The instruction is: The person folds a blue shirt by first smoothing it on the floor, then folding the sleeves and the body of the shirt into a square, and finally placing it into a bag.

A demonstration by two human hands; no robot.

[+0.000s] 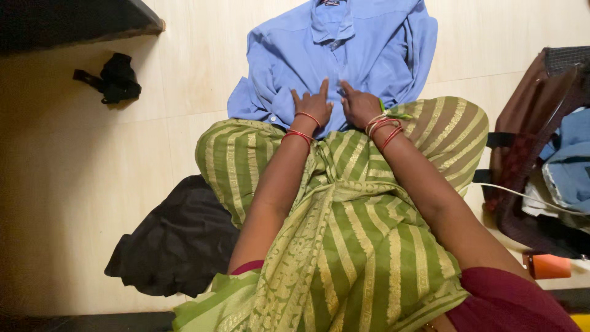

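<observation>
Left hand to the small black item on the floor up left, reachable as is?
Probably yes, with a stretch. The left hand rests flat on the blue shirt; the small black item lies well off to its side across bare floor, nothing between.

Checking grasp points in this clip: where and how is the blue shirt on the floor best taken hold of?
Probably at the bottom hem of the blue shirt, coming from the near side. The shirt lies spread flat, collar at the far end, its hem by the person's knees. The left hand and right hand rest flat there, fingers pointing away, so pinching the near edge is likely the shortest reach.
</observation>
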